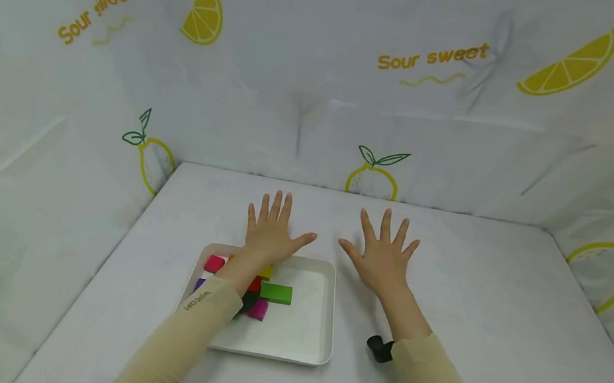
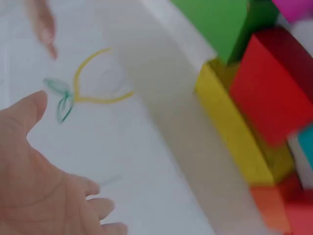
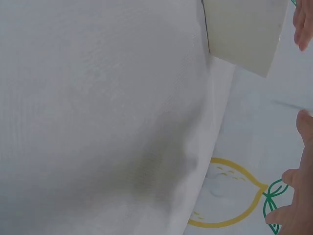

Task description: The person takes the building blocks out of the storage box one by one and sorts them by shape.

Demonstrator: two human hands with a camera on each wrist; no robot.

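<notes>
My left hand (image 1: pixel 270 236) is held over the far edge of a white tray (image 1: pixel 299 344), palm down with its fingers spread. Colored blocks lie in the tray's left part, partly hidden by the left forearm: a green block (image 1: pixel 275 293), a magenta block (image 1: pixel 259 309), a pinkish-red block (image 1: pixel 214 264) and others. In the left wrist view a yellow block (image 2: pixel 234 127) and a red block (image 2: pixel 269 88) show close up. My right hand (image 1: pixel 383 261) is to the right of the tray, fingers spread, holding nothing.
A white-covered table (image 1: pixel 478 326) extends around the tray. Behind it hangs a white sheet (image 1: pixel 276 79) printed with lemons and lettering. A black object (image 1: pixel 378 348) shows at the right wrist.
</notes>
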